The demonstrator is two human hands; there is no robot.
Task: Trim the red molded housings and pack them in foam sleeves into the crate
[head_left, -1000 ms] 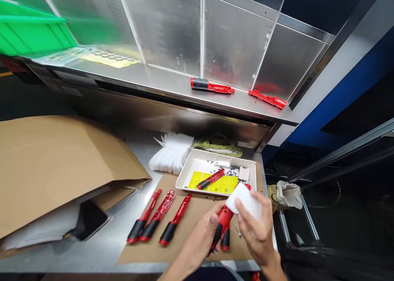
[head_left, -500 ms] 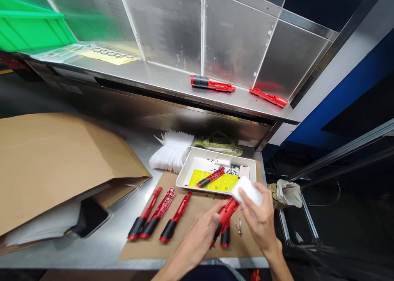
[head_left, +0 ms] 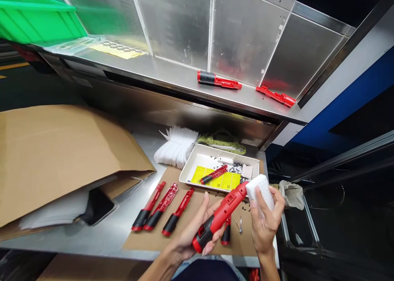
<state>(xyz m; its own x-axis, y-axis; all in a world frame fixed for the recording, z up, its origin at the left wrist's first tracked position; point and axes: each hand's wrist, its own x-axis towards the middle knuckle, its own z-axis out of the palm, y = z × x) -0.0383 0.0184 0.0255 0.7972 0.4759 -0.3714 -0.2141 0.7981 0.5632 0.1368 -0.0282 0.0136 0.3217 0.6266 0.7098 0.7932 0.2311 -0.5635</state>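
Note:
My left hand (head_left: 197, 227) grips a red and black tool body (head_left: 219, 217) by its lower end, tilted up to the right. My right hand (head_left: 265, 221) is closed on a white foam pad (head_left: 260, 187) that touches the tool's upper tip. Both hands hover over a brown cardboard mat (head_left: 191, 227) at the bench's front edge. Three red and black shell halves (head_left: 161, 208) lie side by side on the mat to the left. Another red part (head_left: 227, 231) lies under the held tool, and a small metal piece (head_left: 239, 224) rests beside it.
A white tray (head_left: 197, 160) behind the mat holds a yellow label sheet, one red part (head_left: 214, 174) and small dark screws. White foam sheets (head_left: 177, 147) are stacked left of it. A large cardboard box (head_left: 58, 157) fills the left. Two red parts (head_left: 218, 80) lie on the upper shelf near a green bin (head_left: 33, 20).
Both hands have lifted the tool and pad a little toward me. The tool has turned so its black end shows below my left hand. The view has shifted slightly.

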